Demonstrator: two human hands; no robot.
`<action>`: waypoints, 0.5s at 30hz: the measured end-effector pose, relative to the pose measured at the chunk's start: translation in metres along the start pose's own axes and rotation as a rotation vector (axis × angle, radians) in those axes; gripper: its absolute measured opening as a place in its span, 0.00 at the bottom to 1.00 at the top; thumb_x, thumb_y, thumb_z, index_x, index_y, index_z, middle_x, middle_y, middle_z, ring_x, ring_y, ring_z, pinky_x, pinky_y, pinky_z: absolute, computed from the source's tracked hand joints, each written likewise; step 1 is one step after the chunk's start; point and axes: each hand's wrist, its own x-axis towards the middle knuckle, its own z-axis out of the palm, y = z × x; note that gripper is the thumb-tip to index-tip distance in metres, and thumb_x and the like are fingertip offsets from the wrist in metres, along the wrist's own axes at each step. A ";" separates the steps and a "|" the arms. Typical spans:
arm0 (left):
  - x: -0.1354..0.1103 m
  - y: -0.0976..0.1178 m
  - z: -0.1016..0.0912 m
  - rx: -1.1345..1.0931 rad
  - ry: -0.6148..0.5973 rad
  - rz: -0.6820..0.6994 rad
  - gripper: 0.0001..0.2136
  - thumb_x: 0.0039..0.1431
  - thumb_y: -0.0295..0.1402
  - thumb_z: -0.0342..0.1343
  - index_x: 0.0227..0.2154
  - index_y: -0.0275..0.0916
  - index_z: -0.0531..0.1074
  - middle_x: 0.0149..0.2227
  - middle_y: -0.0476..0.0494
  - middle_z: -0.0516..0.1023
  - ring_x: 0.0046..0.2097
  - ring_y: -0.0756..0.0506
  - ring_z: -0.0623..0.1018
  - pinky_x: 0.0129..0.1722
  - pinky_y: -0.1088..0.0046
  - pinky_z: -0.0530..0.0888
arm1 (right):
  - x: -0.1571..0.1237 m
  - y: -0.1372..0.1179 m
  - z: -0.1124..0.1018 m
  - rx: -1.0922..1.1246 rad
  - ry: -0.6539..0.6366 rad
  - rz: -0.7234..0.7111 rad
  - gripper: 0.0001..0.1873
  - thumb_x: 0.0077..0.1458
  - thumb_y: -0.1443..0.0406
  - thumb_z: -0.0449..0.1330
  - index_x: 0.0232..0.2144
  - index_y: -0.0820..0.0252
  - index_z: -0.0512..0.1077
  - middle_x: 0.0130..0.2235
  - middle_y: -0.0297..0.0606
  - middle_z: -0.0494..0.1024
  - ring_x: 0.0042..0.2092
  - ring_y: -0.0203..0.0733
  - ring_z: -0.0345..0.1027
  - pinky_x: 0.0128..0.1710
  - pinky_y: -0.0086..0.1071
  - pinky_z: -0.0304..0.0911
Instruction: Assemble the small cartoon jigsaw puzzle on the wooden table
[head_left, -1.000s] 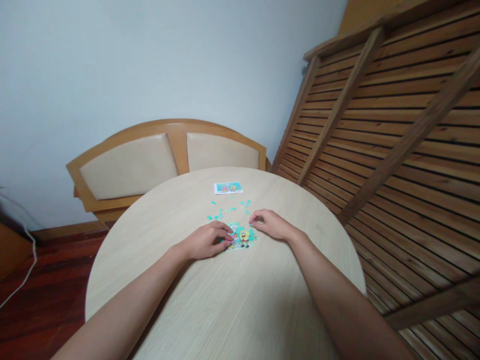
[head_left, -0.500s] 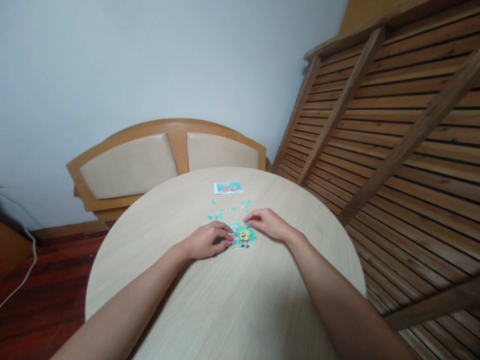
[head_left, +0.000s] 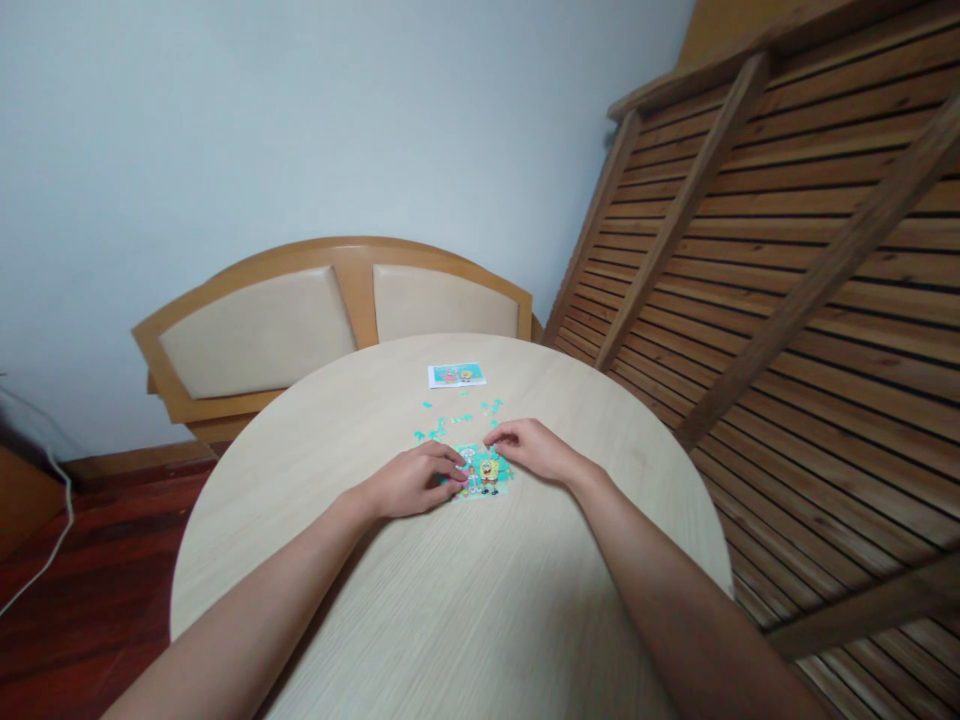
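Note:
A partly joined jigsaw puzzle (head_left: 491,472) with cartoon figures on a teal ground lies flat on the table. My left hand (head_left: 420,480) rests over its left side, fingers stretched out and touching it, covering part of the picture. At the puzzle's far edge, my right hand (head_left: 521,443) has thumb and forefinger pinched together on a small teal puzzle piece, mostly hidden by the fingertips. Several loose teal puzzle pieces (head_left: 461,419) are scattered just beyond both hands.
Behind the loose pieces lies a picture card (head_left: 457,375) with similar cartoon figures. Everything sits on a round pale wooden table (head_left: 465,600). A padded wooden headboard (head_left: 262,330) stands behind it, and a slatted wooden panel (head_left: 750,260) leans at the right.
My right hand has shifted very slightly left along the puzzle's far edge. My left hand stays in place on the puzzle.

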 end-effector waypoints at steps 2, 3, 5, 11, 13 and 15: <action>0.000 0.000 0.000 -0.006 0.006 0.004 0.13 0.67 0.40 0.52 0.44 0.41 0.79 0.49 0.39 0.77 0.51 0.44 0.75 0.54 0.66 0.71 | 0.000 0.001 0.000 -0.006 -0.003 -0.011 0.13 0.55 0.71 0.57 0.40 0.63 0.79 0.39 0.39 0.82 0.39 0.39 0.74 0.41 0.31 0.66; 0.000 0.000 0.000 -0.008 0.007 0.004 0.13 0.67 0.40 0.52 0.44 0.41 0.79 0.49 0.39 0.77 0.51 0.44 0.75 0.54 0.66 0.71 | 0.000 0.002 0.000 -0.006 -0.005 -0.017 0.13 0.55 0.71 0.57 0.40 0.62 0.79 0.39 0.39 0.82 0.39 0.40 0.74 0.42 0.31 0.66; 0.000 0.000 0.000 -0.007 0.002 0.000 0.13 0.67 0.40 0.52 0.44 0.41 0.79 0.49 0.39 0.77 0.51 0.44 0.75 0.54 0.66 0.71 | 0.001 0.003 0.001 -0.004 -0.007 -0.029 0.13 0.55 0.71 0.57 0.40 0.62 0.79 0.40 0.39 0.82 0.41 0.40 0.74 0.43 0.32 0.66; -0.001 -0.002 0.001 -0.006 0.009 0.006 0.13 0.67 0.41 0.52 0.44 0.42 0.79 0.49 0.40 0.77 0.50 0.44 0.76 0.54 0.66 0.71 | 0.001 0.006 0.003 -0.017 0.005 -0.043 0.14 0.55 0.72 0.56 0.42 0.62 0.78 0.41 0.39 0.82 0.41 0.40 0.75 0.45 0.32 0.67; -0.001 -0.002 0.001 -0.010 0.012 0.009 0.13 0.67 0.41 0.52 0.44 0.42 0.79 0.49 0.39 0.77 0.50 0.44 0.76 0.54 0.66 0.71 | 0.001 0.006 0.004 -0.028 0.011 -0.049 0.15 0.55 0.72 0.57 0.43 0.62 0.78 0.42 0.40 0.82 0.41 0.40 0.75 0.45 0.33 0.67; -0.001 -0.002 0.001 -0.009 0.009 0.008 0.13 0.67 0.41 0.52 0.44 0.42 0.79 0.49 0.39 0.77 0.50 0.44 0.76 0.54 0.66 0.71 | 0.001 0.006 0.004 -0.050 0.017 -0.053 0.15 0.55 0.72 0.57 0.43 0.62 0.78 0.42 0.40 0.82 0.41 0.40 0.75 0.45 0.33 0.67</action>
